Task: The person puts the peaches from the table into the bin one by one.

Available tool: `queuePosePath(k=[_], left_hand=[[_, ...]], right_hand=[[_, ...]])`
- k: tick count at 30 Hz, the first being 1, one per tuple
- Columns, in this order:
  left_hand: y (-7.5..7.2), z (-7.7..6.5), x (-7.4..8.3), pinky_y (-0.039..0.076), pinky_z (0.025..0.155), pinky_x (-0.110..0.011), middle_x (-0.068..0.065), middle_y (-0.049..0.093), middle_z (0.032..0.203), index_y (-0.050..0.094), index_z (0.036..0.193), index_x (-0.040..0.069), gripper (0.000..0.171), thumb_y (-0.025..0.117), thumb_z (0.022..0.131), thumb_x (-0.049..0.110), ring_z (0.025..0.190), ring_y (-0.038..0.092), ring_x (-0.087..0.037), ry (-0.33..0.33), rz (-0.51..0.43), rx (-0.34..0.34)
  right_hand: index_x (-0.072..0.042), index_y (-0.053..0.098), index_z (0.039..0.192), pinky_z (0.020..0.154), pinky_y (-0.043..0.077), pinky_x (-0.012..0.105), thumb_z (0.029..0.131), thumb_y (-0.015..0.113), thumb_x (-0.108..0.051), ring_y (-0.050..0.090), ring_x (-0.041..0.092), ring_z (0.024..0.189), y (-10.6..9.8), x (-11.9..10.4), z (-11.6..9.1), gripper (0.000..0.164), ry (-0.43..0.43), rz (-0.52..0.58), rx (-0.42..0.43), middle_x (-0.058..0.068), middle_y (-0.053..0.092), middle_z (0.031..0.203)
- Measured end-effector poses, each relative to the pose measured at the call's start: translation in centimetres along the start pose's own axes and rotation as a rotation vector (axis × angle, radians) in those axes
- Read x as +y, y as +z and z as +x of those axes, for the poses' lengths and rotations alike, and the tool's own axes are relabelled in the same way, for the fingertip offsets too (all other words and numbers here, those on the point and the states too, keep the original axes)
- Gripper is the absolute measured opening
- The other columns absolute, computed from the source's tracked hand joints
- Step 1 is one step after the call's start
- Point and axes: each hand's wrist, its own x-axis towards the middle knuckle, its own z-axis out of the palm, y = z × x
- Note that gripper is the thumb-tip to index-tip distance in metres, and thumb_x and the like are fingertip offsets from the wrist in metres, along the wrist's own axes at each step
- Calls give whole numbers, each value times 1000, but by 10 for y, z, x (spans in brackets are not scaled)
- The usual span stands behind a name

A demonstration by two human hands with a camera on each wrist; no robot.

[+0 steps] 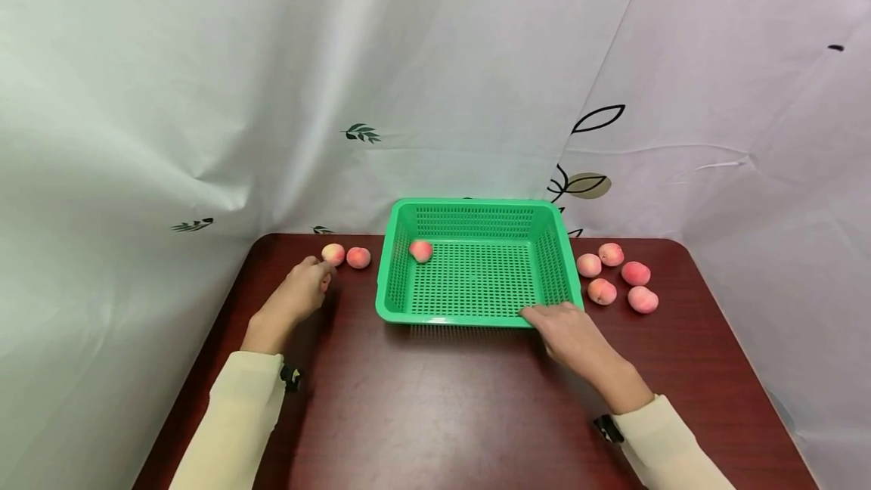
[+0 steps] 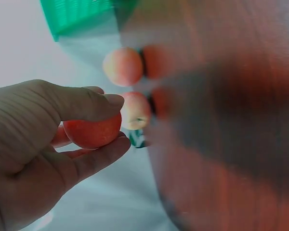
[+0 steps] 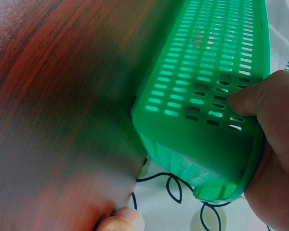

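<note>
head: I see green basket (image 1: 449, 320) mid-far on table (image 1: 463, 414), one peach (image 1: 421, 251) inside at left, two peaches (image 1: 358, 258) left of it, five peaches (image 1: 602, 292) to the right | left wrist: left hand (image 2: 33, 132) pinches another peach (image 2: 94, 132), near the two | right wrist: right hand (image 3: 278, 139) grips basket's near-right rim, thumb (image 3: 245, 99) outside, remaining digits mostly hidden

Site: small booth-like enclosure; cannot tell whether home, lab or office lies beyond. Evidence: pale, creased sheeting (image 1: 469, 97) stands at left, far and right, printed with small green leaf sprigs (image 1: 361, 132) and a larger olive leaf (image 1: 590, 186). Dark reddish wood-grain surface (image 1: 435, 407), far corners rounded, sits close against far sheeting.
</note>
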Motion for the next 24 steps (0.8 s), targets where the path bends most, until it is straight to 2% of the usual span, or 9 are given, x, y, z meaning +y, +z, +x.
queuePosePath(k=[4,8,10,16,20,24], left_hand=[[-11,6,7,48,70,-40,-14,50,91,58,87,2,19,59,85,-17,78,50,-27,11,-16,16],[-21,14,14,43,68,-39,-15,48,90,60,92,2,16,58,88,-14,77,47,-28,24,-9,33],[-26,18,18,45,71,-40,-16,51,94,63,98,1,18,56,90,-13,81,50,-30,23,-13,39],[-40,33,30,52,80,-46,-20,59,103,66,108,-2,19,55,94,-7,91,60,-37,86,25,64],[-48,47,41,53,81,-47,-22,60,106,65,114,-3,26,55,91,-12,93,61,-37,111,45,49],[-53,59,53,54,83,-46,-21,60,110,65,121,-2,32,56,92,-13,95,61,-35,102,48,9]], right_hand=[[-16,57,93,60,44,33,81,65,7,56,16,59,0,0,0,27,-3,-4,4,-5,54,70],[-16,56,93,59,43,33,82,64,7,55,16,58,-1,1,1,27,3,-2,-6,-5,53,69],[-16,55,92,59,43,33,82,64,7,54,16,58,-1,1,1,26,6,0,-13,-5,53,69],[-16,56,93,59,43,33,82,65,6,55,16,58,-1,1,2,27,9,-2,-20,-5,54,69],[-15,55,91,58,42,32,80,67,7,54,16,57,-1,1,2,28,3,-10,-5,-5,51,67],[-15,53,89,58,41,32,80,65,7,54,16,57,0,1,2,27,1,-2,3,-5,50,67]])
